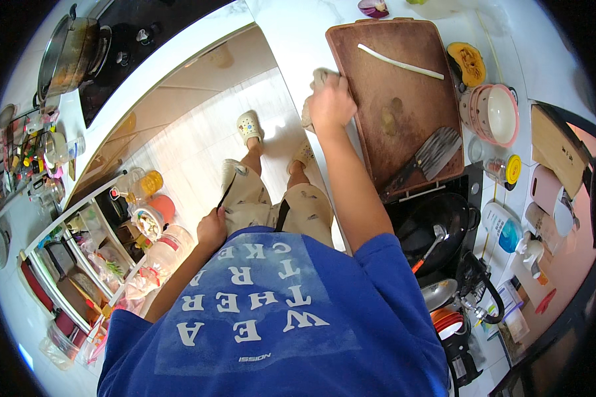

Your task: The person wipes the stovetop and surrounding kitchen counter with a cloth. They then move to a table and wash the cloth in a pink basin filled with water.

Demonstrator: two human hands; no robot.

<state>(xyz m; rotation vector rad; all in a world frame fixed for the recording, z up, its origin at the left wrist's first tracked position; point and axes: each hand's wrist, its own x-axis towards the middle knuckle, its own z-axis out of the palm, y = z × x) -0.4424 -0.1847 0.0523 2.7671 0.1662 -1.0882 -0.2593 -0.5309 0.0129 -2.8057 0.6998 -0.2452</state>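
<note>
My right hand (334,101) grips a crumpled greyish-beige cloth (306,114) at the counter's edge, beside the brown cutting board (367,84). A thin white stalk (400,63) lies across the far part of the board. On its near right corner rests a dark-bladed cleaver (439,151), its black handle pointing towards me. My left hand (212,228) hangs low at the side of my patterned beige shorts (248,198), touching or very near the fabric. Its fingers are partly hidden, so whether they hold the fabric is unclear.
A piece of red onion (372,7) lies beyond the board. To its right are a cut pumpkin (467,64), stacked bowls (499,114) and a yellow-lidded jar (511,168). Nearer sits a black wok (432,228). A pot (67,54) stands at the left; bottles (151,183) and a shelf rack are below.
</note>
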